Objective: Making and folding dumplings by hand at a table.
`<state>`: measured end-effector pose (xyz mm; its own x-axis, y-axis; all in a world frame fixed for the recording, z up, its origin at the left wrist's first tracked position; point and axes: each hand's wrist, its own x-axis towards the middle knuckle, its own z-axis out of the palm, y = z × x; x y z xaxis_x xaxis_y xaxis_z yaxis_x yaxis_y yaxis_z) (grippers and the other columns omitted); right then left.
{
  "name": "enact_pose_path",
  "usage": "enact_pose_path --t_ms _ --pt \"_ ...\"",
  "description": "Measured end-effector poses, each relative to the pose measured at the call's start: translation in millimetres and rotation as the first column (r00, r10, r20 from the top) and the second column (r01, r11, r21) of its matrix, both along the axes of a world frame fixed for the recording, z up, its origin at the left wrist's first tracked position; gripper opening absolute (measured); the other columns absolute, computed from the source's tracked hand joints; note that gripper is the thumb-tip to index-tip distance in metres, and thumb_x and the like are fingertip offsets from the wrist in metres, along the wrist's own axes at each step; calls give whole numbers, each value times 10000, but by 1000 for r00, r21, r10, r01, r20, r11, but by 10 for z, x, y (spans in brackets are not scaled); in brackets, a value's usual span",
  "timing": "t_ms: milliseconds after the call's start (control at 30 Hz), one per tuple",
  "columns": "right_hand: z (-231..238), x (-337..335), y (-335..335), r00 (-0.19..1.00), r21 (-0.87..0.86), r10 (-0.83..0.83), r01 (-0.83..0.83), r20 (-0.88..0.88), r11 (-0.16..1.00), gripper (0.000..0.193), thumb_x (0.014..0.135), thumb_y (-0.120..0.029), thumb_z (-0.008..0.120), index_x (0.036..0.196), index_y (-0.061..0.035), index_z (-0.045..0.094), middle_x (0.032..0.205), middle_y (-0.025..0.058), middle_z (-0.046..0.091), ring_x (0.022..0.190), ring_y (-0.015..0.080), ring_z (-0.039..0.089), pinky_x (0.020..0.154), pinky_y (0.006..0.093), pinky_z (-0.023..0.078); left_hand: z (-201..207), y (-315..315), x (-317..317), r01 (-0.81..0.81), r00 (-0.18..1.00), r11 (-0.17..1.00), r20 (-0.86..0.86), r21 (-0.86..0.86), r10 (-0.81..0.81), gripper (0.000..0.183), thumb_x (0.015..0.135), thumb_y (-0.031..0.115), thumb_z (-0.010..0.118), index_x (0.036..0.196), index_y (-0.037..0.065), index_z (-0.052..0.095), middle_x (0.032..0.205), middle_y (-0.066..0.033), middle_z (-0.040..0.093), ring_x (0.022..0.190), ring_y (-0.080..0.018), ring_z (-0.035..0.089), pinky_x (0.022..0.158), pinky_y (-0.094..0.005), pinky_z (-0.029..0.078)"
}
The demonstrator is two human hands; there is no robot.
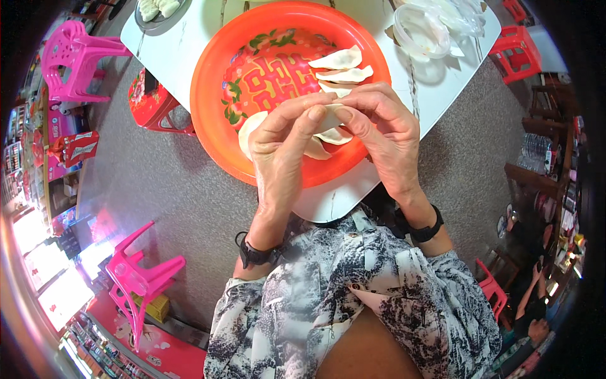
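Observation:
Over the near part of a red-orange basin [205, 107], both my hands pinch one pale dumpling [329, 119]. My left hand [282, 142] grips its left end between thumb and fingers. The right end is pressed by the thumb and fingers of my right hand [390, 129]. Behind the hands, finished-looking folded dumplings [338, 59] lie in a row on the basin's right side. More pale dough [247, 136] shows beside my left hand, partly hidden by it. Flowers and large red characters decorate the basin's floor. The held dumpling's underside and filling are hidden.
The basin sits on a white marbled table [442, 95]. A plate of white dumplings [146, 24] stands far left, a clear plastic tub [421, 33] and bags far right. Pink chairs [142, 278] and red stools [516, 54] stand around. Another person's arm [527, 294] shows at lower right.

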<state>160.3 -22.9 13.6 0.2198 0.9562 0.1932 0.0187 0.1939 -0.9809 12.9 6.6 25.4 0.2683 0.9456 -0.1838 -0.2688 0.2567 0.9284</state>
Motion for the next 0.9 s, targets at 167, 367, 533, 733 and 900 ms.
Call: enact_pose_path --t_ms 167,367,533,733,900 --pt "16 -30 17 987 -40 27 -34 -161 999 114 890 -68 646 976 -32 712 980 36 631 914 125 601 817 260 482 49 4 36 -52 999 999 7 8 52 263 907 102 644 1139 -21 636 1047 -102 687 852 -105 650 560 -190 506" --pt "-33 -31 4 985 -48 36 -45 -171 998 146 891 -78 656 1027 -32 682 1011 31 616 884 110 602 802 250 498 46 22 -24 7 999 1000 -35 21 -6 243 903 96 649 1105 -39 648 982 -100 700 808 -110 660 562 -198 523" --pt "54 -68 0 964 -88 62 -88 -258 992 185 881 -63 666 1064 -33 662 1032 32 606 882 106 606 775 236 508 -20 58 -59 -41 999 999 4 -27 41 210 914 107 640 1061 -41 666 962 -106 698 811 -122 665 552 -212 537" --pt "-21 -68 7 962 -64 26 -45 -273 997 161 874 -56 671 1033 -29 673 1007 32 607 896 109 602 789 238 498 -13 51 -21 -53 992 998 117 -37 57 215 909 107 644 1065 -40 663 945 -110 694 817 -132 668 544 -218 547" --pt "-9 -67 9 975 -45 24 -35 -223 998 117 880 -47 657 990 -20 687 978 38 612 897 121 601 797 248 484 -41 50 -15 -40 998 999 44 33 39 213 901 101 649 1056 -43 666 906 -101 697 799 -131 667 541 -220 552"
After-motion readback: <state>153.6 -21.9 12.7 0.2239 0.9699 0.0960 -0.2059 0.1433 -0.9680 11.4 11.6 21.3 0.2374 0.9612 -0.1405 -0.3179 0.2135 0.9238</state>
